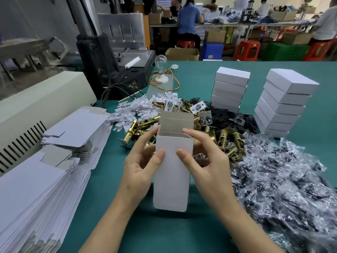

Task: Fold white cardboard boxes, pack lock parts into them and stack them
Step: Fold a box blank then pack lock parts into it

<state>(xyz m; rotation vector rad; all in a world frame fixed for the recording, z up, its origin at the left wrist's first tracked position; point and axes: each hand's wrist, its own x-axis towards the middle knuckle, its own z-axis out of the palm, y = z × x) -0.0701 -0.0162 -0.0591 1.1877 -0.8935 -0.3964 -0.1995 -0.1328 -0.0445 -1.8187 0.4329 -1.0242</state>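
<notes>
A white cardboard box (172, 178) stands upright between both hands, its far lid flap raised and showing grey inside. My left hand (142, 161) grips its left side with the thumb on the front face. My right hand (204, 159) grips the right side, thumb on the front and a finger over the top right edge. Behind the box lies a heap of brass latch parts (226, 141) with black plates (237, 119) and small white card inserts (135, 108). Two stacks of closed white boxes (229, 88) (284, 101) stand at the back right.
Flat box blanks (45, 179) are piled at the left on the green table (113, 207). Clear bags of dark screws (284, 183) fill the right. A beige machine (36, 99), a dark press (116, 57) and a bare bulb (160, 61) stand at the back left. People work at far benches.
</notes>
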